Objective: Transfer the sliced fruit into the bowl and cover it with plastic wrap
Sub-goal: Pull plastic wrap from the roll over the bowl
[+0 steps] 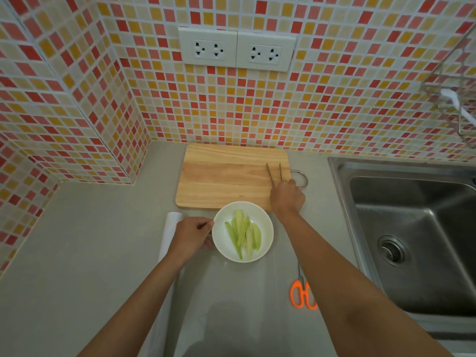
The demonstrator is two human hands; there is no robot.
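Observation:
A white bowl stands on the grey counter just in front of a wooden cutting board. Several pale green fruit slices lie in the bowl. My left hand grips the bowl's left rim. Over the board's right end, my right hand holds a pair of chopsticks with their tips pointing away from me. A roll of plastic wrap lies on the counter to the left of the bowl, partly hidden by my left hand, and a clear sheet from it spreads on the counter under the bowl.
Orange-handled scissors lie on the counter to the right of the bowl. A steel sink fills the right side. Tiled walls with two sockets close off the back and left. A wire rack hangs at the upper right.

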